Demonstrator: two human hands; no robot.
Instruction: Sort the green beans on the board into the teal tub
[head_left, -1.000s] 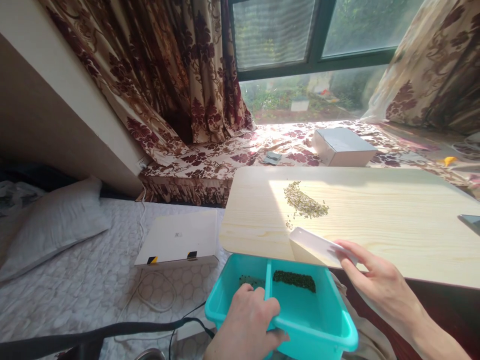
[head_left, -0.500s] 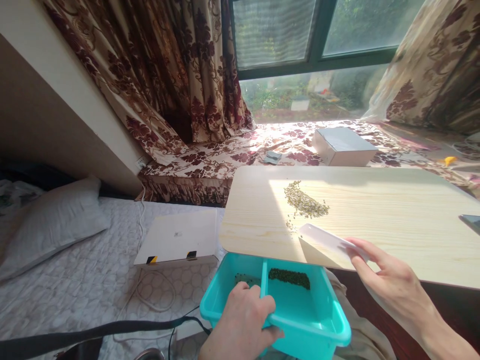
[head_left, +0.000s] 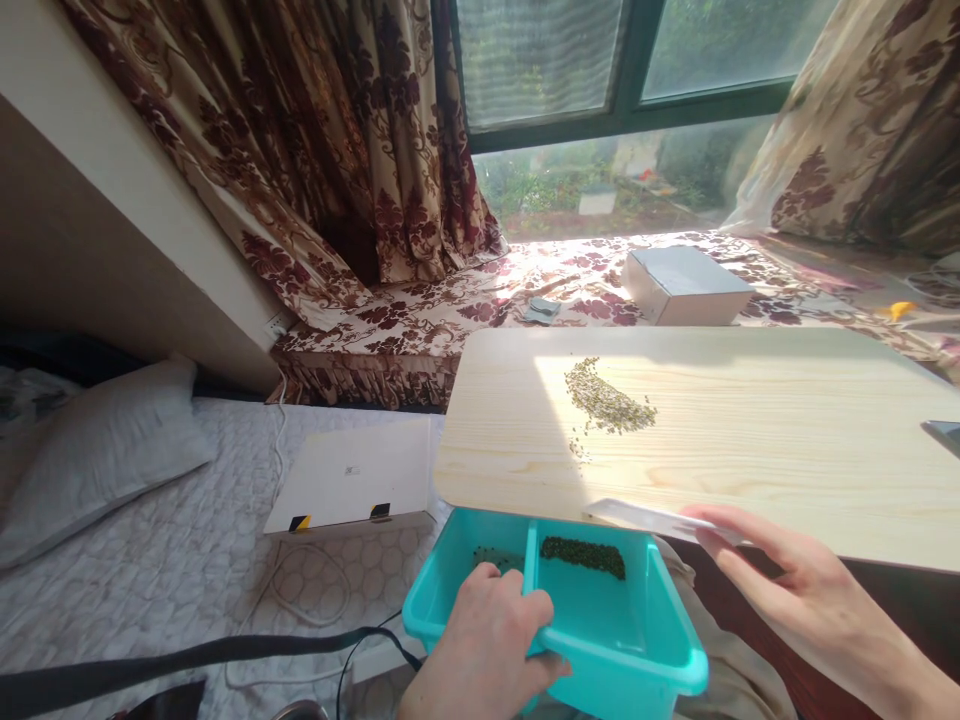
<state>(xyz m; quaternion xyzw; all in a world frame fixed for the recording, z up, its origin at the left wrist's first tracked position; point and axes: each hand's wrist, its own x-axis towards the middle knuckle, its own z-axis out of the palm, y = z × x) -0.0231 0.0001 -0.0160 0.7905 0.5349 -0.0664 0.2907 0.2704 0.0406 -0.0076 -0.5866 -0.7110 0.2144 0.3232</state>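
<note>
My left hand point(head_left: 491, 635) is closed over the near rim of a turquoise divided bin point(head_left: 679, 640), by its middle partition. Small dark green beans point(head_left: 583, 556) lie along the far side of the right compartment; a few more show in the left one, partly behind my hand. In my right hand point(head_left: 787, 575) is a thin white flat strip point(head_left: 645, 515), pinched at its right end. Its far end is at the table's front edge, just above the bin. A loose patch of small greenish-brown beans or seeds point(head_left: 609, 402) is spread on the pale wooden table point(head_left: 750, 440).
To the left, a white flat box point(head_left: 352, 475) lies on a quilted bed point(head_left: 225, 490) near a cable and a dark strap point(head_left: 300, 652). Another white box point(head_left: 686, 285) stands on the floral window seat. A dark flat device point(head_left: 941, 436) rests at the table's right edge.
My right hand has brought the white strip toward me, from near the scattered beans to the table's front edge, and tilted it flatter. My left hand stays on the bin.
</note>
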